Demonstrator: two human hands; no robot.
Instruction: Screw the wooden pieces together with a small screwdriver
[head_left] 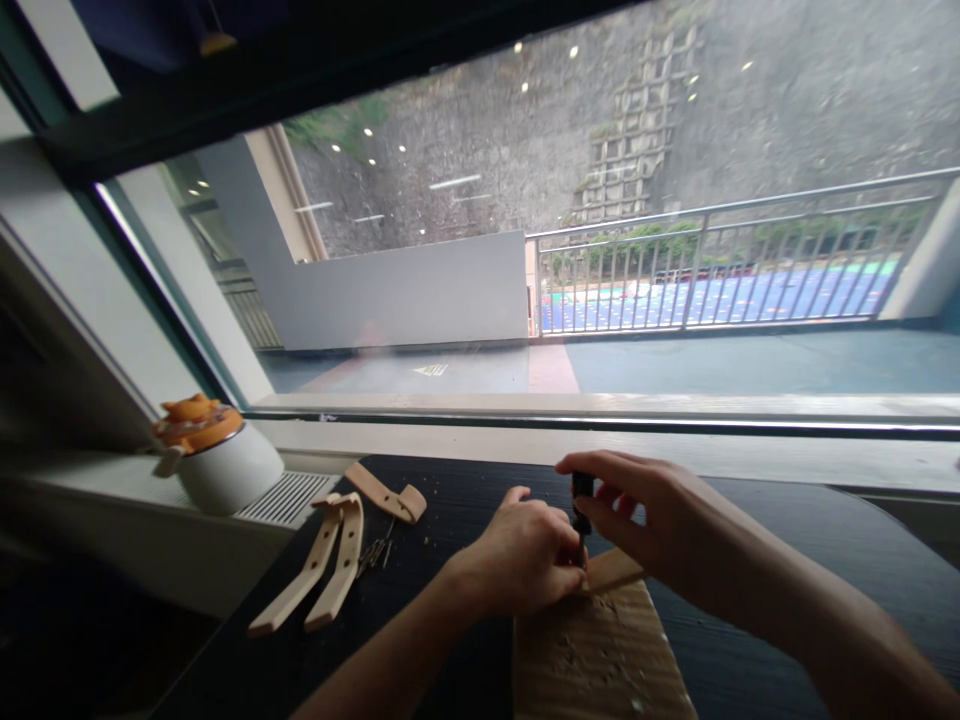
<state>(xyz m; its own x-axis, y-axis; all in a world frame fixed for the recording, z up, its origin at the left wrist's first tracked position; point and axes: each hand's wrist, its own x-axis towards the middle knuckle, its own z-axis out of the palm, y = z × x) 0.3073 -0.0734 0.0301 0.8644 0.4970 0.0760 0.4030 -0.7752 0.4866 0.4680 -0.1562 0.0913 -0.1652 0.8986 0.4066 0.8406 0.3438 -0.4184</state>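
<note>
Wooden slats left of hands

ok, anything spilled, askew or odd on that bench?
Mostly tidy. Pale wood shavings litter the ridged wooden board under both hands, and a few lie on the dark tabletop near the loose small nails beside the curved wooden strips.

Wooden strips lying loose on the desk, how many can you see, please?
3: two long strips side by side left of the left hand, one short strip behind them. Hands may hide others.
</note>
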